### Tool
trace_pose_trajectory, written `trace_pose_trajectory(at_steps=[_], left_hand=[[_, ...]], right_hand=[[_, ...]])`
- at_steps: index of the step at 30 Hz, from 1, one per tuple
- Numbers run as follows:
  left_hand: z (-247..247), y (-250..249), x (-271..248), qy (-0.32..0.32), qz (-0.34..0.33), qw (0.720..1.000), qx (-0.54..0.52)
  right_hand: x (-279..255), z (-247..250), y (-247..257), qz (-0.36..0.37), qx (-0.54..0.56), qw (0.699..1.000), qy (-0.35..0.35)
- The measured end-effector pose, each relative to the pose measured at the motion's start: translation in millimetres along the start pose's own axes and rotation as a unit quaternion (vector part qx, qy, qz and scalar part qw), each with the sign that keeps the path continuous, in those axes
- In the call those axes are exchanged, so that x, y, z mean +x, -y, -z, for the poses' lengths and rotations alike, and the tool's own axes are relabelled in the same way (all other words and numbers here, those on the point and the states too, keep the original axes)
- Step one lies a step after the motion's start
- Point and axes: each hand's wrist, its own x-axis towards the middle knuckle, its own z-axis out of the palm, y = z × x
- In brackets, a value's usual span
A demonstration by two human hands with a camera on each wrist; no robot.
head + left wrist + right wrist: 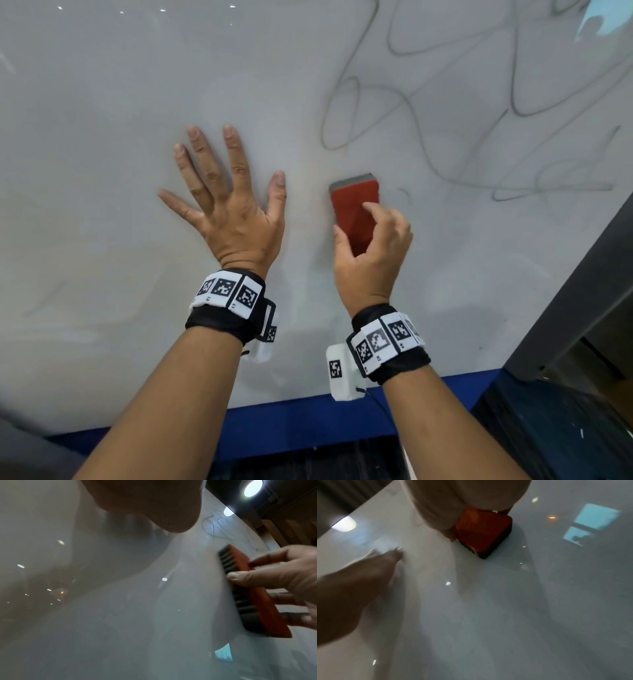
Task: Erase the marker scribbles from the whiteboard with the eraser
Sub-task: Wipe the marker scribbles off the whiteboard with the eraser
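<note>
We're right over the glossy white whiteboard (137, 137) now, and the small rectangular eraser with the red plastic back and dark ribbed felt pad (354, 212) is pad-down against it, just right of the board's middle. The right hand (373, 253) has it pinched across its width, thumb on the near long edge, fingertips curled over the far one, index finger resting on the red back. That looks the sensible hold: the back reads as stiff and light, so we judge it wants pressure from above rather than a hard squeeze, and the soft felt should give a little and glide easily.

The left hand (226, 205) lies flat on the board just beside the eraser, fingers spread wide, holding nothing; we take it as a brace.

Up and to the right of the eraser sprawl the thin grey looping marker scribbles (479, 120), clear of the pad, so most of the wiping appears to lie ahead. The area under and left of the hands shows only faint smudges.

The board is shiny, throwing back ceiling lights and a pale blue window shape. A blue edge strip (308, 421) runs along its near side, and a dark grey frame (582, 274) borders the right.
</note>
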Motion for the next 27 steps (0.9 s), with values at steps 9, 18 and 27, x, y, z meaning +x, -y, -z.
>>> trace_pose_trajectory(at_steps=[9,18,27], left_hand=[[-4,-1,-13,0.021,0.006,1.000,-0.003],[-9,-12,-16,0.020,0.039,0.999,-0.009],[-12,-19,-25,0.016,0.069,0.997,-0.023]], right_hand=[[-4,4,-14,-0.007,0.002,1.000,-0.013],[-4,0,-8,-0.041,0.025,0.998,-0.027],[0,7,-23,-0.086,0.028,0.993,-0.082]])
